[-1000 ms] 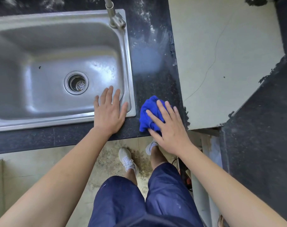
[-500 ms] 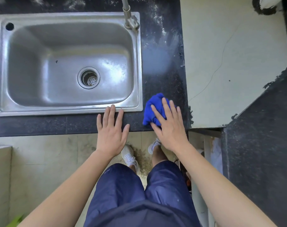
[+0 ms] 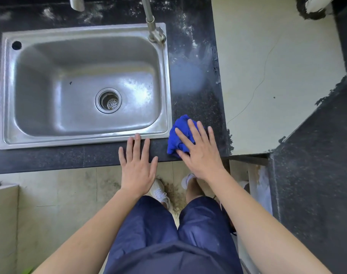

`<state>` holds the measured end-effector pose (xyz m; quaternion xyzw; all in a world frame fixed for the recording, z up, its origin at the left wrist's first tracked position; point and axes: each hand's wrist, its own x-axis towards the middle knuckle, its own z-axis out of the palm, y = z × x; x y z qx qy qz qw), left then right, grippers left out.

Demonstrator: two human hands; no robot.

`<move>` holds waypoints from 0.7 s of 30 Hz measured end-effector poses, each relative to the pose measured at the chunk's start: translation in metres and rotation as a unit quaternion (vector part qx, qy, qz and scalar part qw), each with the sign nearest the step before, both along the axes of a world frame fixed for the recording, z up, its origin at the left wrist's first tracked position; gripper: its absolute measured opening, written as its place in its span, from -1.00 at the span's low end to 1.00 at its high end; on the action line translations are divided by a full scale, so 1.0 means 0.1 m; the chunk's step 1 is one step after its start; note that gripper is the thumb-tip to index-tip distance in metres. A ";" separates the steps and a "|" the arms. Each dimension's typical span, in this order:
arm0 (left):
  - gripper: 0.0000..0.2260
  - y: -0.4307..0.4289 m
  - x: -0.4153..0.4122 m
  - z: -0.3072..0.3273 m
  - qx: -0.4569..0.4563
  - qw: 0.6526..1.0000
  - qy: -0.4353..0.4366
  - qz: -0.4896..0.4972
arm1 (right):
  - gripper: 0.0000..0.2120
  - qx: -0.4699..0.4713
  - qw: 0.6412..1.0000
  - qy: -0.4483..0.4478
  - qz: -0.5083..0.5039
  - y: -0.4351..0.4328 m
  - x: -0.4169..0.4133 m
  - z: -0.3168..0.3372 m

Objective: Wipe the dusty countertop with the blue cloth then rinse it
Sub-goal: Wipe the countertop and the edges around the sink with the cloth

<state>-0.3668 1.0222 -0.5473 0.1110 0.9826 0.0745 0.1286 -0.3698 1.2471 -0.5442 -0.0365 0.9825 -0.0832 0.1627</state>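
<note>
A crumpled blue cloth [image 3: 178,133] lies on the black speckled countertop [image 3: 196,99], near its front edge and just right of the steel sink [image 3: 166,80]. My right hand [image 3: 200,151] presses flat on the cloth with fingers spread; the cloth's near part is hidden under it. My left hand [image 3: 137,165] is open, fingertips resting on the counter's front strip below the sink rim. White dust streaks the counter behind and to the right of the faucet [image 3: 152,26].
The sink basin has a round drain [image 3: 108,100]. Pale floor tile [image 3: 267,76] lies right of the counter, and another dark counter [image 3: 317,175] stands at far right. My legs and white shoes [image 3: 158,192] are below the counter edge.
The view has shifted so the sink sits more to the right. My left hand slid back from the sink rim toward the counter's front edge. My right hand stayed on the cloth.
</note>
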 end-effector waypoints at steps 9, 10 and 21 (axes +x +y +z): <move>-0.39 0.13 -0.18 0.07 -0.002 1.000 -0.024 0.001 | -0.37 0.017 0.953 -0.034 -0.300 0.74 -0.98 0.08; -0.38 0.16 -0.25 0.09 0.004 1.000 -0.026 0.008 | -0.37 0.011 0.947 -0.034 -0.320 0.59 -1.11 0.08; -0.38 0.91 -1.35 0.09 0.047 0.998 0.007 0.042 | -0.36 0.028 0.995 -0.035 -0.092 1.12 -0.80 0.08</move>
